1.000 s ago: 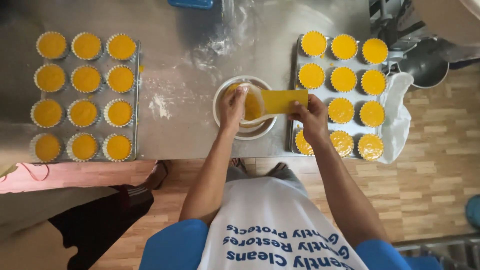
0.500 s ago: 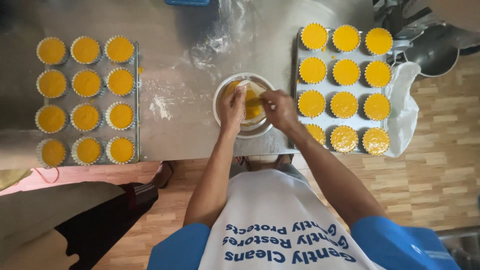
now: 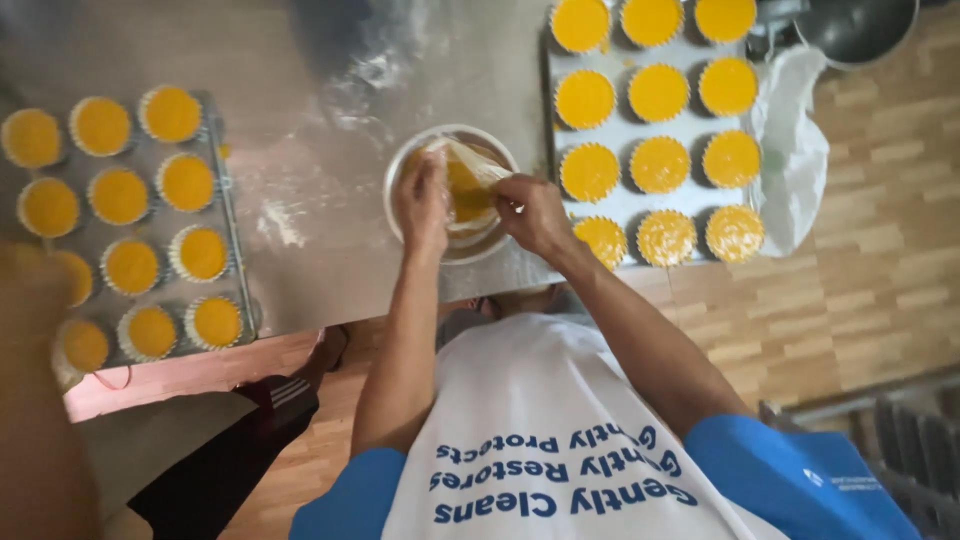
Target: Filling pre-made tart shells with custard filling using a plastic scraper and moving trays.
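Observation:
A round metal bowl [image 3: 413, 157] with yellow batter sits on the steel table near its front edge. Over it, my left hand [image 3: 422, 198] and my right hand [image 3: 532, 212] both grip a clear piping bag [image 3: 470, 172] smeared with yellow batter. The bag lies across the bowl's mouth, its upper end pointing back and left. Both hands hover just above the bowl's near rim.
A tray [image 3: 618, 130] of several batter-filled paper cups stands right of the bowl. Another tray [image 3: 226, 215] of filled cups lies at the left. A white cloth [image 3: 790, 150] hangs off the right edge beside a dark pan [image 3: 860, 30]. Flour dusts the table [image 3: 310, 230].
The piping bag has come down from beside the right tray into the bowl. My right hand has moved left to meet my left hand over it.

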